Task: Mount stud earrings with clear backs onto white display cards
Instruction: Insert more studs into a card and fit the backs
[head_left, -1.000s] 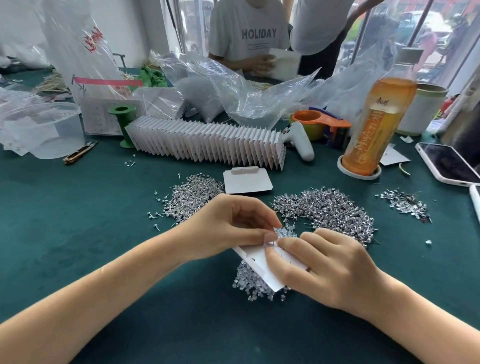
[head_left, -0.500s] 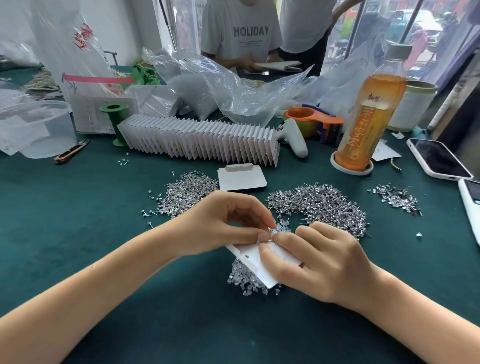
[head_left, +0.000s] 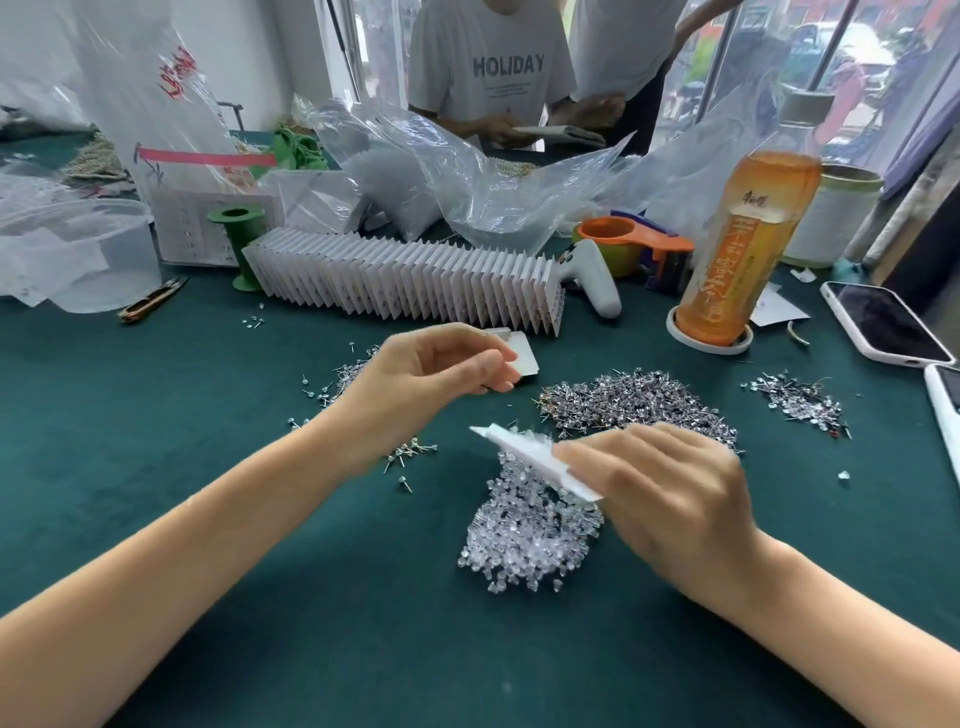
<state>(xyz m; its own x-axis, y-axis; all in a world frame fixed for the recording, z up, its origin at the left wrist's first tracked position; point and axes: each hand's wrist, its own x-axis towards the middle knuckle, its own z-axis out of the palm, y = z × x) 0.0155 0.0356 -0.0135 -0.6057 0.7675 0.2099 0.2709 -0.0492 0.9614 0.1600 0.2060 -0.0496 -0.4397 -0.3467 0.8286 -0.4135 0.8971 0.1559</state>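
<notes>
The right hand (head_left: 670, 499) is pinching a small white paper card (head_left: 530, 457) over the clear backs pile (head_left: 524, 530). The left hand (head_left: 415, 384), loosely curled and holding nothing, is near the silver studs (head_left: 634, 400). I think picking up a stud comes next.

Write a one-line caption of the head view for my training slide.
Right hand holds a white display card above clear backs; left hand lifts away.

A right hand (head_left: 670, 499) grips a white display card (head_left: 530, 457) tilted edge-on above a pile of clear backs (head_left: 524, 535) on the green tabletop (head_left: 156, 415). The left hand (head_left: 415, 384) hovers with curled fingers (head_left: 493, 364) over a blank card (head_left: 524, 358). Stud earrings (head_left: 634, 400) lie heaped behind; a row of folded cards (head_left: 405, 280) and an orange drink bottle (head_left: 743, 244) stand beyond.
</notes>
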